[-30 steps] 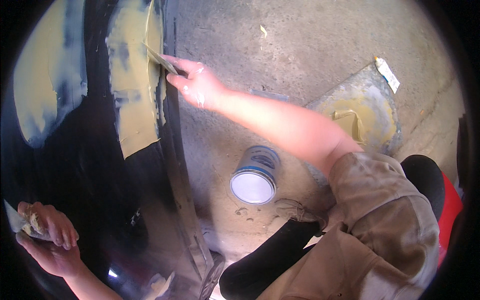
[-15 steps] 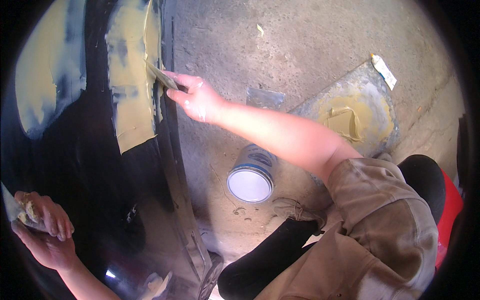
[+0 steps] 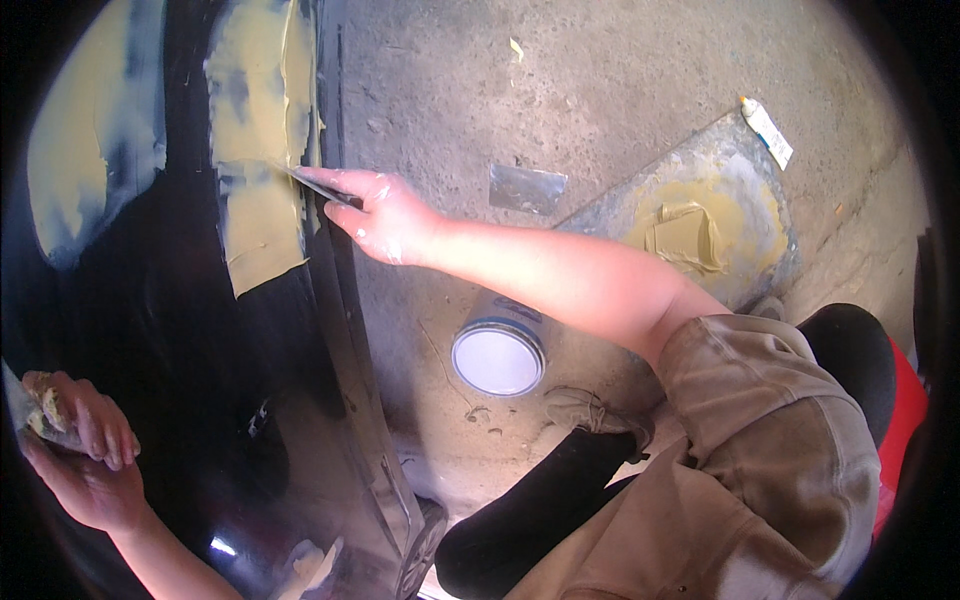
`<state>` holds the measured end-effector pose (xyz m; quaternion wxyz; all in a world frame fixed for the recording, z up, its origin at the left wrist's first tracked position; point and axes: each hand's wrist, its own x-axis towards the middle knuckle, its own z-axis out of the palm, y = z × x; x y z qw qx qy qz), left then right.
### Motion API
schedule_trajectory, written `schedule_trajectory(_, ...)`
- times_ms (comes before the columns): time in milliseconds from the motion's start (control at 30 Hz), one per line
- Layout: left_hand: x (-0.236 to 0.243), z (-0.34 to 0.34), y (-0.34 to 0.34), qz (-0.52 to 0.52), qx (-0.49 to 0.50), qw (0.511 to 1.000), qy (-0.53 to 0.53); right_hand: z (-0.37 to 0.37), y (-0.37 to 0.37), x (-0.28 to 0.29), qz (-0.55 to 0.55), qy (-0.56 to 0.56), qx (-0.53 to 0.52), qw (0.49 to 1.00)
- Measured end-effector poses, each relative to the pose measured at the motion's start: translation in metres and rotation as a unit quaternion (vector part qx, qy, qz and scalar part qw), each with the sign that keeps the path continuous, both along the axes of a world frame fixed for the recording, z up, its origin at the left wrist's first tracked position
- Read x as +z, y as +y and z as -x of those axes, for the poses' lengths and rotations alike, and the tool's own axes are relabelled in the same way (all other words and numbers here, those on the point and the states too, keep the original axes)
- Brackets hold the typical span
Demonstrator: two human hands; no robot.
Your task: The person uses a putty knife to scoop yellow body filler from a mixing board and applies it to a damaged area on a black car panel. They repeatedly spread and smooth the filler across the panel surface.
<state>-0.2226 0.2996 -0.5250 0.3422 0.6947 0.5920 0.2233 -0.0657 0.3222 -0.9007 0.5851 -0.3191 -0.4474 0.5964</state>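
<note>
My right hand [image 3: 395, 220] grips a thin flat spreader [image 3: 315, 182], its blade tip against a long beige filler patch [image 3: 255, 230] on an upright-running black panel [image 3: 170, 340]. A second, smeared patch [image 3: 75, 160] lies on the panel's upper left. At the lower left, my left hand [image 3: 85, 455] is closed on a scraper [image 3: 38, 420] crusted with filler, partly cut off by the picture's rim.
A metal can [image 3: 497, 355] stands on the concrete floor [image 3: 640, 80]. Right of it lies a mixing board [image 3: 760, 240] with beige filler, a white tube [image 3: 766, 135] at its corner. A small metal sheet [image 3: 527, 188], my shoe [image 3: 590, 410] and a red object [image 3: 905, 420] show too.
My right hand and spreader have moved steadily down the beige patch, toward me. My left hand, still on the scraper, has shifted slightly up and left in the picture.
</note>
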Motion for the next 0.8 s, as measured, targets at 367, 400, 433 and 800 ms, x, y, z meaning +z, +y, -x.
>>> schedule_trajectory(367,-0.008,-0.007,0.005,0.043,-0.017,0.998,-0.039,0.017,-0.032,0.006,-0.010,-0.013,-0.041,0.999)
schedule_trajectory(400,-0.008,-0.008,0.007,0.072,-0.041,0.996,-0.028,0.018,-0.037,0.007,-0.012,-0.015,-0.045,0.999)
schedule_trajectory(433,-0.010,-0.009,0.007,0.061,-0.039,0.997,-0.034,0.019,-0.042,0.007,-0.010,-0.008,-0.032,0.999)
schedule_trajectory(800,-0.023,-0.036,0.002,0.007,0.104,0.987,-0.122,-0.029,-0.083,0.003,0.141,0.053,0.113,0.982)
